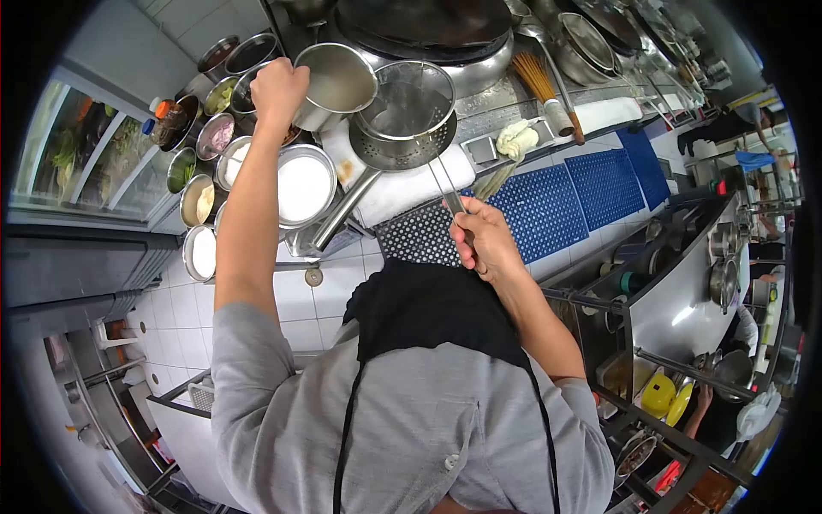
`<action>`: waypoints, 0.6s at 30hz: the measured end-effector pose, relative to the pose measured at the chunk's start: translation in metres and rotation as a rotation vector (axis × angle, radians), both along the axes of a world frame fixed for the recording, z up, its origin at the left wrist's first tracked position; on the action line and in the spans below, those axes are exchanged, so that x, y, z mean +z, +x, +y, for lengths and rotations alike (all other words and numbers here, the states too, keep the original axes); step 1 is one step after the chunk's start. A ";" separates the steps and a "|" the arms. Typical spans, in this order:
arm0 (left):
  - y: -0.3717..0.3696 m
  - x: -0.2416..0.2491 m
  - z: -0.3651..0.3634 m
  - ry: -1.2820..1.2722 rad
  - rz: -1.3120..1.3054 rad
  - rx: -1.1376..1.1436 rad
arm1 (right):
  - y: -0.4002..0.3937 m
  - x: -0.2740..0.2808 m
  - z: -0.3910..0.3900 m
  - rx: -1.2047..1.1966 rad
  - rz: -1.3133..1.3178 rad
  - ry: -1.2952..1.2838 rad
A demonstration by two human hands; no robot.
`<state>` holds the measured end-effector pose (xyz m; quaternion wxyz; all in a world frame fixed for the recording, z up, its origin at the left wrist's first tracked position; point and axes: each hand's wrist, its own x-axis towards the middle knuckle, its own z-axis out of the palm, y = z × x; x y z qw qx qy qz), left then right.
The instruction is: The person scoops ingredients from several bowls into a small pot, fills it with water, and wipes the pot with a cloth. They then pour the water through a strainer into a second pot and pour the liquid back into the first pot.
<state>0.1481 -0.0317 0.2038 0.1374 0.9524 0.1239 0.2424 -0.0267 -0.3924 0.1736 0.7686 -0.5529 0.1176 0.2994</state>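
Observation:
My left hand (278,90) is closed in a fist at the left side of a steel pot (342,73), seemingly round its handle, which is hidden. Cloudy pale liquid shows inside the pot. In my right hand (482,236) is the thin handle of a round wire-mesh strainer (407,101), gripped between thumb and fingers. The strainer's bowl rests in or just over a perforated steel ladle (398,154), beside the pot. The ladle's thick handle (347,210) points down toward me, with neither hand on it.
Several ingredient bowls (214,137) stand at left, with a large bowl of white contents (306,187). A wok (419,30) sits behind. White towels (402,193), a bamboo brush (539,86) and a small metal tray (505,144) line the counter edge. Other people work at far right.

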 end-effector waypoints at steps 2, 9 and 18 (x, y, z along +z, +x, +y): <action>0.002 0.001 0.000 0.005 0.015 -0.002 | -0.002 -0.002 0.004 -0.008 0.013 -0.017; 0.003 0.008 0.000 0.012 0.023 0.000 | -0.001 -0.011 0.006 0.005 0.013 0.010; 0.006 0.012 -0.001 0.030 -0.015 -0.006 | 0.002 -0.032 0.000 0.025 0.011 0.057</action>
